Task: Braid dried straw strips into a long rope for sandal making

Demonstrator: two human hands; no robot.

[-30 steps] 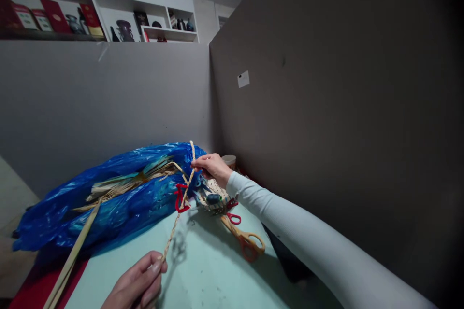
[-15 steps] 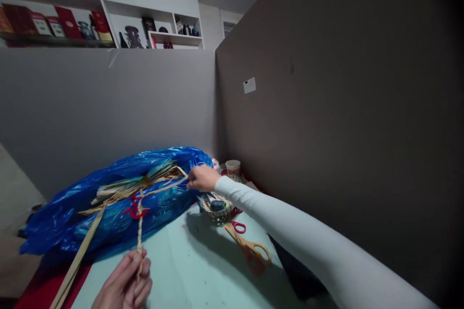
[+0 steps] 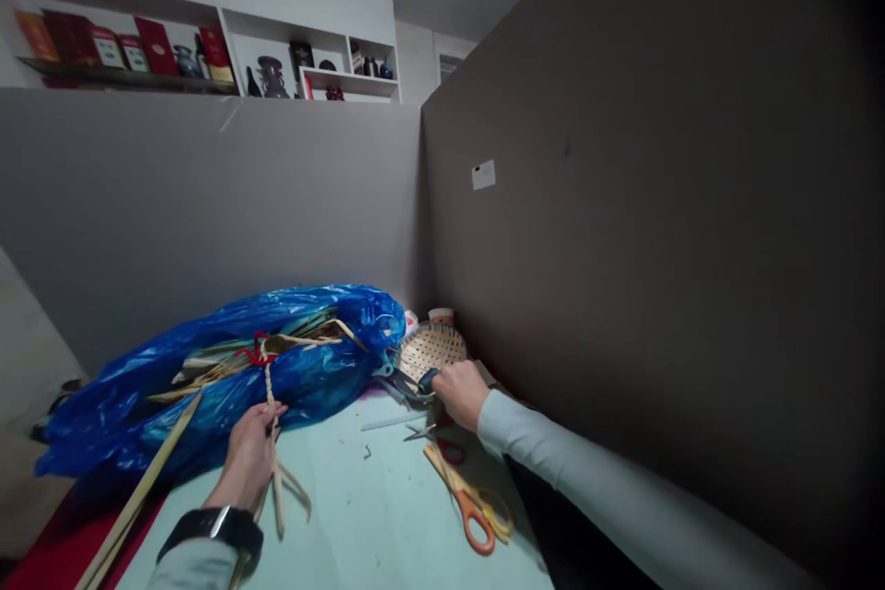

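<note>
Blue plastic bag (image 3: pixel 138 406) lying on the pale green table (image 3: pixel 387 516), orange-handled scissors (image 3: pixel 470 502) on the table right of the bag, paper cup (image 3: pixel 441 315) just past the bag's right end, shelf of red boxes (image 3: pixel 124 46) high above the bag, white label (image 3: pixel 484 174) on the partition up to the bag's right

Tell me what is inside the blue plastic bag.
Pale and greenish straw strips show in the blue plastic bag through its opening; the braided cord in the left hand reaches them. Plastic covers anything deeper.

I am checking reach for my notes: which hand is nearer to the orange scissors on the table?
Right. The right hand is just beyond the orange scissors, at the woven basket; the left hand is far to their left, gripping the braided straw.
</note>
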